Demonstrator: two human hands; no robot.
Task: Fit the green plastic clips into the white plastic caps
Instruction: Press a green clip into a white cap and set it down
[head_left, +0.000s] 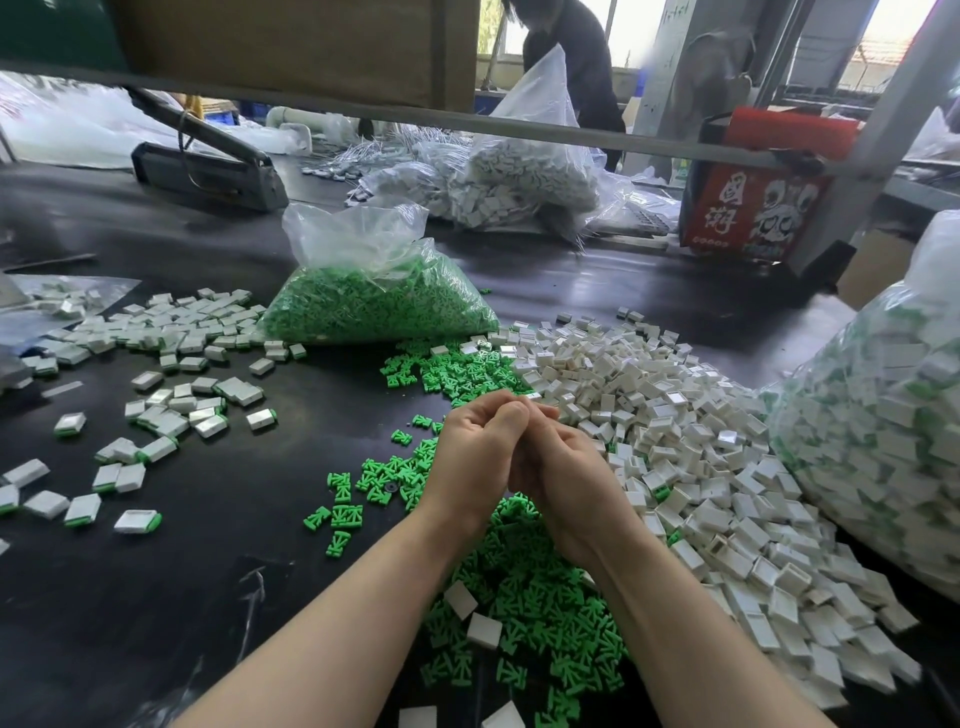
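1. Clear bag (374, 280), upper centre: filled with green clips, mouth open.
2. Large clear bag (878, 431), right edge: packed with white caps showing green ends.
3. Loose green clips (540, 587), lower centre: small, flat pieces heaped on the dark tabletop (156, 597).
4. White caps (691, 431), centre right: small rectangular shells in a broad pile.
5. Assembled caps (171, 410), left: scattered, green-edged.
6. Left hand (475, 457) and right hand (563, 480), centre: pressed together, fingers curled; contents cannot be told.
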